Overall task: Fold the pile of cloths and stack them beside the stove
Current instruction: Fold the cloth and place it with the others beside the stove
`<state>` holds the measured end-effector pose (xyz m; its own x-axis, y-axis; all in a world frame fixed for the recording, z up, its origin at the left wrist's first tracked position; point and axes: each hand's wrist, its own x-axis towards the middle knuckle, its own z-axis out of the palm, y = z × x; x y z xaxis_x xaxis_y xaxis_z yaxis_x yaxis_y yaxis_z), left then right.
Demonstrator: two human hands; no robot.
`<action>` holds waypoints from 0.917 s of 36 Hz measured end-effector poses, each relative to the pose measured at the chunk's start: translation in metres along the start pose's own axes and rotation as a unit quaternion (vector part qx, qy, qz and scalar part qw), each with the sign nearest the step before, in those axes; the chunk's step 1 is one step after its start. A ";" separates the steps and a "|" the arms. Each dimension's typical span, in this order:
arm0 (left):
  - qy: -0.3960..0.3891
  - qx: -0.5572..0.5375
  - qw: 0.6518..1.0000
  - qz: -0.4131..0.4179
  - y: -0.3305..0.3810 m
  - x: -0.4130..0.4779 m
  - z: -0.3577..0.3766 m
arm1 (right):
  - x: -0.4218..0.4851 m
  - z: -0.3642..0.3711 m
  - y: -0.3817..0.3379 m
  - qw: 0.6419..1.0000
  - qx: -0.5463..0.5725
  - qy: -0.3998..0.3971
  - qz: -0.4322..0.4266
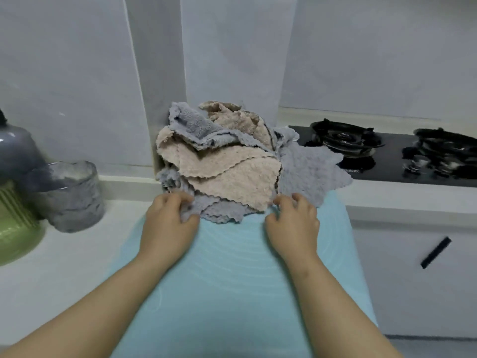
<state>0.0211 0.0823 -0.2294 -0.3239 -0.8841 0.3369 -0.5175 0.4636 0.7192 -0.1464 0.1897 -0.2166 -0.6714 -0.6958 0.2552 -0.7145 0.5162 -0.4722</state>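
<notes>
L hand (167, 224), R hand (294, 224); fingers (296, 198) pinch cloth pile (227, 174) near edge.

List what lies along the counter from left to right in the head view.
Green ribbed pot → grey cylindrical container → pile of cloths → left stove burner → right stove burner.
</notes>
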 end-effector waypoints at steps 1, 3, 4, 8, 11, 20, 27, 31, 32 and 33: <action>-0.008 0.000 1.000 0.012 0.000 -0.002 0.000 | -0.001 -0.001 0.000 1.000 -0.005 -0.015 0.002; -0.016 0.003 0.999 0.032 -0.001 -0.005 -0.001 | -0.003 -0.001 -0.002 0.999 -0.017 -0.035 0.003; -0.016 0.009 0.999 0.038 0.000 -0.006 -0.001 | -0.004 0.000 -0.003 0.999 -0.026 -0.042 0.002; 0.014 0.105 0.991 0.084 0.005 -0.013 -0.002 | -0.006 0.000 -0.002 0.996 -0.062 -0.069 0.001; 0.016 0.167 0.969 0.183 0.006 -0.016 0.001 | -0.008 -0.001 -0.002 0.993 -0.085 -0.085 0.000; -0.221 0.180 0.932 0.225 0.004 0.019 0.011 | 0.001 0.009 -0.003 0.986 -0.122 -0.110 0.021; -0.131 0.065 0.964 0.220 0.005 0.017 0.009 | 0.000 0.004 0.001 0.998 0.012 0.050 0.034; -0.069 0.042 0.969 0.232 0.004 0.014 0.006 | -0.006 -0.004 0.000 0.976 0.153 0.153 0.012; -0.057 0.038 0.968 0.240 0.005 0.013 0.006 | -0.007 -0.005 -0.002 0.970 0.181 0.163 0.002; -0.050 0.032 0.968 0.242 0.006 0.012 0.005 | -0.008 -0.006 -0.005 0.963 0.211 0.168 -0.009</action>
<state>0.0101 0.0747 -0.2246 -0.6139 -0.5532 0.5632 -0.3326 0.8283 0.4509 -0.1386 0.1958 -0.2117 -0.7358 -0.4660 0.4913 -0.6306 0.2070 -0.7480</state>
